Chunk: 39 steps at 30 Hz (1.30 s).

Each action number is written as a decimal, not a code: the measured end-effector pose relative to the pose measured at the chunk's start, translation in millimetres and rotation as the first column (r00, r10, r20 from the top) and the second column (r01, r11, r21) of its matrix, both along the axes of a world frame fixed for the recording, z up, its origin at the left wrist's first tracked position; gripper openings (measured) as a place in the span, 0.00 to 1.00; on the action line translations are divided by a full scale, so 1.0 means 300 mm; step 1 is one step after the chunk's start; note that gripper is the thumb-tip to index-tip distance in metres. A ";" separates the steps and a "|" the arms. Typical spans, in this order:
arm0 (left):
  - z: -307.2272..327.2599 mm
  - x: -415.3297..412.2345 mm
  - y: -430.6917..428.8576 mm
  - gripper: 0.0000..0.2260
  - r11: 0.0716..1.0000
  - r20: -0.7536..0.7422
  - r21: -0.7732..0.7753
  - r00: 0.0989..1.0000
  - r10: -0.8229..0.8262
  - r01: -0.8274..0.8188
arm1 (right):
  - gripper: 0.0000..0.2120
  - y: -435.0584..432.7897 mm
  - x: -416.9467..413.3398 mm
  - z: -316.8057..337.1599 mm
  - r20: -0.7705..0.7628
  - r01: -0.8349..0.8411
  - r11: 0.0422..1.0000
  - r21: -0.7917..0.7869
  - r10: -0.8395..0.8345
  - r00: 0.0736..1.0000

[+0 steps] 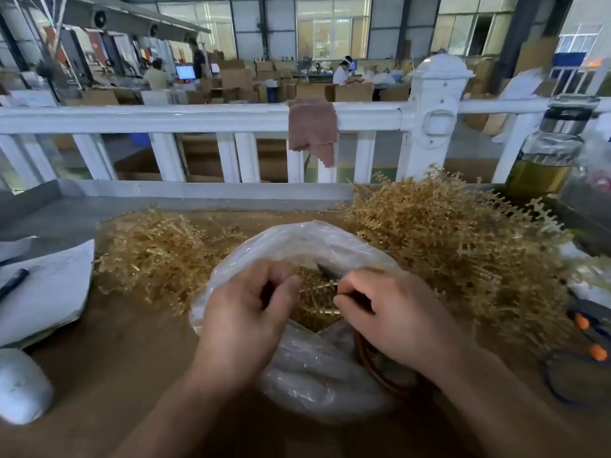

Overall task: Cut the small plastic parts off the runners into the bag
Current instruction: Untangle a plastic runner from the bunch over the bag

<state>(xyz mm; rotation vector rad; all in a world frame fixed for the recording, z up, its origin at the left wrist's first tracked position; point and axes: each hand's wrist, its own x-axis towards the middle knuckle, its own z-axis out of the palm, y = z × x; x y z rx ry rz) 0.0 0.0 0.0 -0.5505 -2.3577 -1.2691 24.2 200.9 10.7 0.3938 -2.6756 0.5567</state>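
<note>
A clear plastic bag (307, 368) stands open on the brown table, with small gold parts lying inside it. Over its mouth my left hand (248, 312) is curled, its fingers closed on the end of a gold plastic runner (319, 289). The runner reaches across to my right hand (390, 312), which grips a cutting tool whose dark blade (327, 272) pokes out above the runner. Both hands hover just above the bag's opening, a few centimetres apart.
Heaps of gold runners lie behind the bag, a flatter one at left (155, 256) and a taller one at right (456, 249). Papers with a pen (13, 282) sit at left, a bottle (545, 153) and orange-handled scissors (591, 335) at right. A white railing (198, 117) runs behind the table.
</note>
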 end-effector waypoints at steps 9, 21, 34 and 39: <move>-0.056 -0.012 -0.016 0.04 0.989 0.071 0.119 0.994 0.079 -0.087 | 0.07 -0.052 -0.010 -0.048 -0.119 0.023 0.978 0.209 0.002 0.993; -0.040 -0.020 -0.019 0.14 0.991 0.038 -0.050 0.991 0.130 -0.128 | 0.06 -0.089 -0.041 -0.051 -0.189 0.089 0.977 -0.193 -0.127 0.974; 0.087 -0.055 0.066 0.09 0.752 0.448 0.653 0.757 -0.476 0.086 | 0.09 -0.065 -0.029 0.019 0.087 0.063 0.083 -0.995 0.330 0.940; 0.026 -0.061 0.076 0.03 0.638 0.360 0.766 0.768 -0.530 0.082 | 0.10 -0.044 -0.024 0.007 0.151 0.100 0.156 -0.983 0.358 0.922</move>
